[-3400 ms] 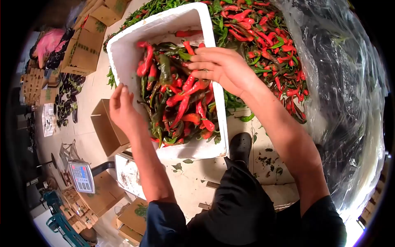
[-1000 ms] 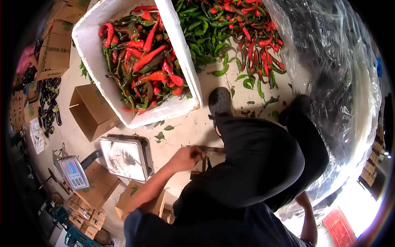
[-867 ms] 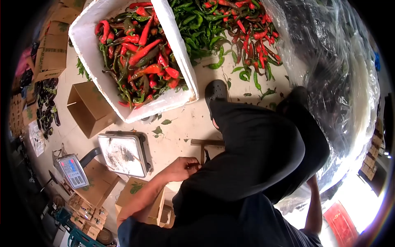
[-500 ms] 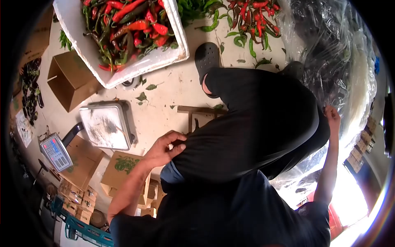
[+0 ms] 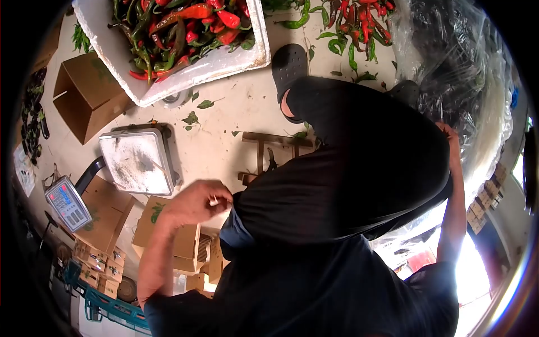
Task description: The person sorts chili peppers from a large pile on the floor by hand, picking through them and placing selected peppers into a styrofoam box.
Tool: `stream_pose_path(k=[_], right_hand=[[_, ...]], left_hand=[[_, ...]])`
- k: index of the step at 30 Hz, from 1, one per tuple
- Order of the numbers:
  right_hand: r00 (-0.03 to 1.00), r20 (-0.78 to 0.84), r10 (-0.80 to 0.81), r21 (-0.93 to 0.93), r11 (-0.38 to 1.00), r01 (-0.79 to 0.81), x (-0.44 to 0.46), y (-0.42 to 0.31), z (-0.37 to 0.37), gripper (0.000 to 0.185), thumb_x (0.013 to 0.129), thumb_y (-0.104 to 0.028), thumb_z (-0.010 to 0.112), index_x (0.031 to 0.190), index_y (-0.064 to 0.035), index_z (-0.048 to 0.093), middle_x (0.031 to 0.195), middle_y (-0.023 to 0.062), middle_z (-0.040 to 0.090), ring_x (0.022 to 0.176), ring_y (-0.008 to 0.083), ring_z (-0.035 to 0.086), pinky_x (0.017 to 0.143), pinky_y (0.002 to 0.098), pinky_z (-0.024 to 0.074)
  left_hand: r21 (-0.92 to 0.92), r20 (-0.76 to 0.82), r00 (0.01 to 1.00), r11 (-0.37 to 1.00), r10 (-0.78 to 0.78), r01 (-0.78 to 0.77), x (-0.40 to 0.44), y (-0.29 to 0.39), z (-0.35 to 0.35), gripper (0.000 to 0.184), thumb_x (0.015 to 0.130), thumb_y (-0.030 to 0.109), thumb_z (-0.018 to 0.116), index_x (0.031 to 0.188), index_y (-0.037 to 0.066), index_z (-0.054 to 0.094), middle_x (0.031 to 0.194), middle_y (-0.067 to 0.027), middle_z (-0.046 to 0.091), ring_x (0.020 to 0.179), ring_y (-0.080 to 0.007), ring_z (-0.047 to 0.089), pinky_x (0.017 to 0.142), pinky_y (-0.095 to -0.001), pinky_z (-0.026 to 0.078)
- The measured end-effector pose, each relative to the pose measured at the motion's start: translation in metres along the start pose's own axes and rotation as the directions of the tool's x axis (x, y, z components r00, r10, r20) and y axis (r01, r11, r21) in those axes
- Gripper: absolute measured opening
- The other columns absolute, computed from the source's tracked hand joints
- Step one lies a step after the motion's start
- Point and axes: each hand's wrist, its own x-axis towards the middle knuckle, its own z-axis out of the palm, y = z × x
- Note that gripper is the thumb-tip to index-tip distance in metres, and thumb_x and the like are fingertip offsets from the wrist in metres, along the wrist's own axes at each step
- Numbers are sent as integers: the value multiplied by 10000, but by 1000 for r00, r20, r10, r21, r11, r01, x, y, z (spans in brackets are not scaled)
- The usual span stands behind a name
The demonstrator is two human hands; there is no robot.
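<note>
- The left hand (image 5: 196, 201) no longer reaches to the white foam box (image 5: 208, 78); it is now beside the black trousers (image 5: 365, 151).
- The right hand (image 5: 449, 135) leaves the chili peppers (image 5: 185, 28) and is now beside the knee.
- The box sits higher in view, its far end cut off.
- The scale platform (image 5: 137, 160), earlier partly behind the left forearm, now shows fully.

A vegetable storeroom or shop: digital scale (image 5: 135, 160), cardboard boxes (image 5: 95, 104), foam crate (image 5: 216, 71), peppers (image 5: 181, 40).
</note>
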Motion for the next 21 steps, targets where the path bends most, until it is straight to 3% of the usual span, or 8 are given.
stream_pose_path(k=[3, 6, 7, 8, 10, 15, 18, 21], right_hand=[[1000, -28, 6, -7, 1000, -7, 0, -7, 2, 281, 986, -193, 627, 1170, 18, 651, 865, -4, 637, 734, 73, 539, 681, 240, 449], [1000, 7, -2, -24, 1000, 2, -3, -25, 3, 268, 986, -179, 619, 1162, 20, 650, 862, -2, 639, 736, 72, 540, 692, 243, 451], [1000, 5, 11, -12, 1000, -11, -3, -27, 3, 265, 986, -176, 616, 1159, 22, 650, 858, 0, 639, 737, 73, 546, 691, 242, 453], [1000, 2, 23, 1, 1000, -23, -3, -28, 4, 262, 987, -173, 613, 1156, 24, 649, 855, 2, 639, 739, 75, 552, 690, 242, 454], [999, -7, 42, 28, 999, -42, 0, -37, 7, 259, 988, -170, 609, 1152, 27, 649, 849, 7, 640, 740, 79, 567, 686, 242, 459], [997, 10, 80, 74, 994, -80, 7, -38, 6, 250, 991, -168, 601, 1146, 23, 652, 836, 17, 648, 736, 86, 606, 666, 240, 478], [997, 31, 77, 206, 975, -82, 10, -33, 5, 246, 991, -169, 603, 1145, 15, 656, 834, 19, 650, 731, 81, 609, 657, 236, 486], [994, 24, 104, 277, 955, -107, 12, -31, 6, 254, 987, -178, 611, 1143, 17, 658, 829, 21, 647, 736, 75, 608, 653, 235, 493]], left_hand=[[-80, -78, 996, 996, -42, 36, 12, -5, -12, 258, 867, -7, 689, 1112, 69, 713, 1046, -95, 721, 901, -199, 692, 720, -304, 551], [-115, -105, 950, 946, 293, -304, 33, 5, 14, 291, 898, 49, 708, 1187, 80, 687, 1091, -117, 708, 949, -220, 682, 751, -322, 549], [-140, -28, 994, 985, 102, -105, 34, 26, 20, 300, 925, 109, 711, 1221, 85, 670, 1138, -137, 686, 1000, -247, 667, 794, -341, 542], [-96, -119, 963, 962, 243, -254, 40, 16, 28, 277, 943, 134, 696, 1211, 74, 666, 1161, -135, 674, 1017, -261, 659, 829, -344, 534], [-138, -183, 952, 952, 245, -272, 42, 12, 38, 264, 957, 153, 677, 1205, 66, 656, 1174, -143, 662, 1023, -280, 656, 833, -342, 534], [-103, -336, 932, 978, 138, -182, 36, 20, 57, 256, 976, 152, 641, 1194, 18, 642, 1180, -172, 655, 1140, -324, 622, 996, -363, 471], [-210, -355, 931, 964, 79, -162, 39, 14, 65, 245, 971, 144, 646, 1173, 5, 642, 1168, -171, 653, 1124, -317, 624, 984, -354, 474], [-224, -353, 933, 963, 63, -150, 36, 13, 63, 166, 963, 122, 661, 1064, -10, 657, 1007, -131, 675, 952, -242, 641, 873, -311, 492]])
